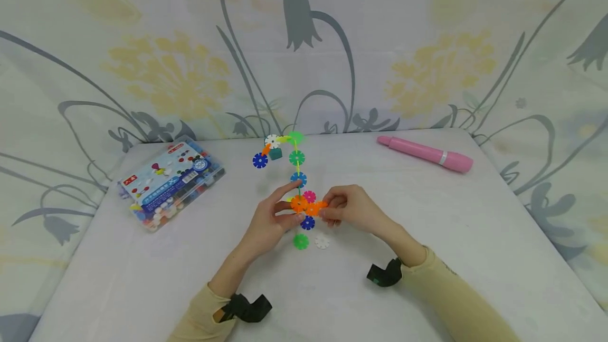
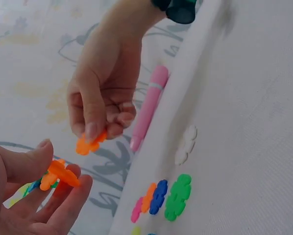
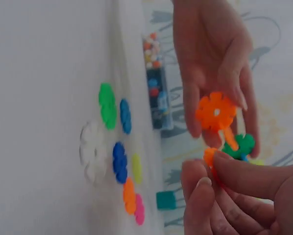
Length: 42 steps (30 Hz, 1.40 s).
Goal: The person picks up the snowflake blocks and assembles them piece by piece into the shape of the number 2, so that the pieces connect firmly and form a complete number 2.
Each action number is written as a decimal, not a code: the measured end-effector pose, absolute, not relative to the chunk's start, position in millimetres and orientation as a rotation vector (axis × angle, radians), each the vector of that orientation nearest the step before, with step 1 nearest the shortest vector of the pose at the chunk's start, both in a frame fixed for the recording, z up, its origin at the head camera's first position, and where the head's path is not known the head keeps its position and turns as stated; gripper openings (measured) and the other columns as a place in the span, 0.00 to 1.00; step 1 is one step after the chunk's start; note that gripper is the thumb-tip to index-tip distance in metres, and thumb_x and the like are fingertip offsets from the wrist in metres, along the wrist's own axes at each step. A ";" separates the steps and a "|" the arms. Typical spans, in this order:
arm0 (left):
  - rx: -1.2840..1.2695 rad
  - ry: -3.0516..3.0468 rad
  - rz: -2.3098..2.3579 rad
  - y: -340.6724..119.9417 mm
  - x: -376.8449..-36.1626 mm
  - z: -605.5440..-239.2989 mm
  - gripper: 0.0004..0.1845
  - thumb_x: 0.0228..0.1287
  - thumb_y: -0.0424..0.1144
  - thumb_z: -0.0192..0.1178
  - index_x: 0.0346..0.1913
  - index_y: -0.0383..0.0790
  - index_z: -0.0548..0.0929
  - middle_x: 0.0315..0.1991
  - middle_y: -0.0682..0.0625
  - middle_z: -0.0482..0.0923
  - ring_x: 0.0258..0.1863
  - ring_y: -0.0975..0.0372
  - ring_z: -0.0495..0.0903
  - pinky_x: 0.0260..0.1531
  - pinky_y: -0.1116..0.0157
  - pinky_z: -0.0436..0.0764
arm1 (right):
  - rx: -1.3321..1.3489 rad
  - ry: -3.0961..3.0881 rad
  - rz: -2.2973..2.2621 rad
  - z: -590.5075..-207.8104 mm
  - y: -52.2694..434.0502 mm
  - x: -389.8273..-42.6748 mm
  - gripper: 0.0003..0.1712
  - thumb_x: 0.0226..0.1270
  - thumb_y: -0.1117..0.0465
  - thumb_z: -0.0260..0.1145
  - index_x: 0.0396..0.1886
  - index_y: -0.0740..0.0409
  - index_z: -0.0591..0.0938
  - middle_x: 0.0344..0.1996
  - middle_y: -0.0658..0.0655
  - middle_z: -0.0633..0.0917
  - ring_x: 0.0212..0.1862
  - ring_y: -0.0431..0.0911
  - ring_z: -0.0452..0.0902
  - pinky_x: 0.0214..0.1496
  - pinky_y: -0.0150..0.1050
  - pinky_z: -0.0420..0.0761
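Note:
My left hand grips one end of a chain of interlocking snowflake discs between thumb and fingers. At that end sits an orange disc, joined to another orange disc seen edge-on. From there the chain runs away from me through a blue disc and green discs, bending left to a white disc and a dark blue disc. A single orange disc is pinched between thumb and fingers of my right hand. It is close beside the chain's orange end; the left wrist view shows a gap between them.
Loose discs lie on the white table under the hands: green, white, dark blue, pink and others. A clear case of pieces lies left. A teal block and a pink marker-shaped tube lie farther back.

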<state>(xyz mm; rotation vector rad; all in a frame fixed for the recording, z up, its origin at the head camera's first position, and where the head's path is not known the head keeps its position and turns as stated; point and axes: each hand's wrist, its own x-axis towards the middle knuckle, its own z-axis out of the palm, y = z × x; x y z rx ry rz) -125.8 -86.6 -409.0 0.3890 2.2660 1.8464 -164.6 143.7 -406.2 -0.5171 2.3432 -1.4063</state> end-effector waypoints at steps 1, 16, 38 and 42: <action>0.384 2.253 1.873 -87.1 -126.3 -409.4 0.37 0.65 0.27 0.64 0.74 0.55 0.68 0.74 0.54 0.64 0.57 0.50 0.79 0.50 0.64 0.84 | -0.533 2.294 -1.425 -404.8 141.1 -158.7 0.08 0.63 0.61 0.72 0.35 0.61 0.83 0.24 0.56 0.87 0.27 0.56 0.84 0.33 0.48 0.86; 0.384 2.152 2.028 -77.8 -122.5 -407.9 0.35 0.67 0.25 0.61 0.74 0.51 0.67 0.75 0.52 0.61 0.56 0.48 0.80 0.48 0.67 0.84 | -0.652 2.144 -1.482 -410.3 118.7 -132.4 0.08 0.68 0.62 0.68 0.41 0.62 0.88 0.24 0.55 0.88 0.29 0.53 0.86 0.35 0.45 0.86; 0.412 2.168 1.985 -72.6 -118.5 -411.5 0.34 0.67 0.27 0.62 0.73 0.50 0.69 0.75 0.52 0.62 0.55 0.47 0.81 0.48 0.67 0.84 | -0.592 2.177 -1.408 -410.9 120.1 -130.9 0.06 0.63 0.61 0.70 0.28 0.58 0.87 0.16 0.48 0.76 0.21 0.41 0.70 0.24 0.30 0.70; 0.427 2.176 1.966 -71.4 -118.1 -412.7 0.33 0.67 0.28 0.62 0.74 0.50 0.68 0.76 0.52 0.62 0.56 0.47 0.81 0.49 0.67 0.84 | -0.607 2.176 -1.418 -410.8 120.5 -130.6 0.05 0.62 0.61 0.70 0.28 0.58 0.87 0.16 0.48 0.75 0.21 0.41 0.69 0.23 0.30 0.68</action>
